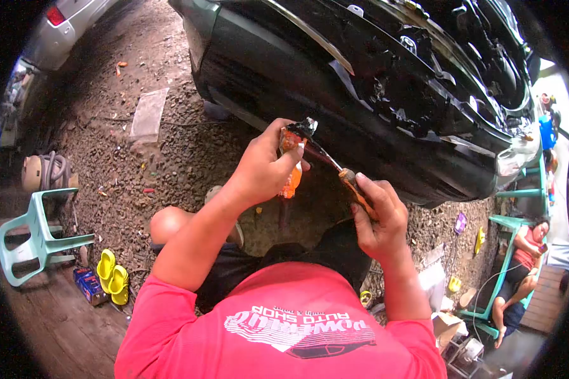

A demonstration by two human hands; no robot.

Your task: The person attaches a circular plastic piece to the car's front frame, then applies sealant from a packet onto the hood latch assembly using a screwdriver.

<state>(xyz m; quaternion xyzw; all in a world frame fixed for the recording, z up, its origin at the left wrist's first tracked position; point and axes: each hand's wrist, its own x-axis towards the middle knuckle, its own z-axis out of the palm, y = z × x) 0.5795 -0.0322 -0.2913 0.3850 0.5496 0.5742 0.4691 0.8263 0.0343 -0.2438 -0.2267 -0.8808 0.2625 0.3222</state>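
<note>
My left hand [265,164] is closed around a small orange-and-black part [292,183] with a shiny piece at its black top; its exact kind is unclear. My right hand [384,221] grips the orange, worn handle of a screwdriver [356,191]. The screwdriver's metal shaft points up and left toward the black end of the part; whether the tip touches it cannot be made out. Both hands are in front of a dark car bumper [335,132], above the ground between my knees.
A green plastic chair [38,234], yellow clogs [112,276] and a blue box [90,285] are at left. A pale flat sheet [149,115] lies on the gravel. Another person [523,265] reclines on a green bench at right. A light-coloured vehicle [66,31] stands at upper left.
</note>
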